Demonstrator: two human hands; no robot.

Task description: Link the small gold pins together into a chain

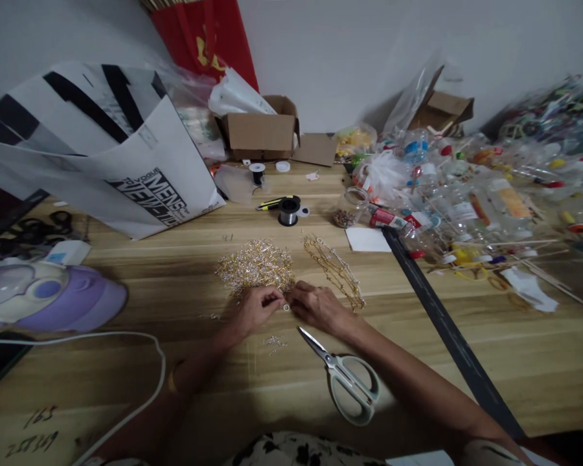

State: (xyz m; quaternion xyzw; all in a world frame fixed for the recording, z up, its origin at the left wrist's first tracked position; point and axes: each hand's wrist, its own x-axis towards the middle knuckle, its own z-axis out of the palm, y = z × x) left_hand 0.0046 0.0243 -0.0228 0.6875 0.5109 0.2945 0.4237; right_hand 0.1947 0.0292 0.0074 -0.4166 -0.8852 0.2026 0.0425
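Note:
My left hand (258, 309) is closed in a pinch at the lower edge of a pile of gold and silver beads (255, 264). Close beside it on the right, my right hand (318, 305) has its fingers bent together. What either hand grips is too small to make out. A small pale ring (286, 307) shows between the hands. Gold beaded chains (334, 270) lie just beyond my right hand. Below the hands are a few small silver pieces (274, 343) and scissors (347, 382) with pale handles.
Wire spools (288, 211), a yellow-black cutter (271, 203) and a bead jar (351, 207) stand behind the pile. A white bag (175, 188) and purple device (78, 298) are left. Plastic bottles (461, 207) crowd the right, beyond a dark strip (447, 323). A white cable (161, 362) curves lower left.

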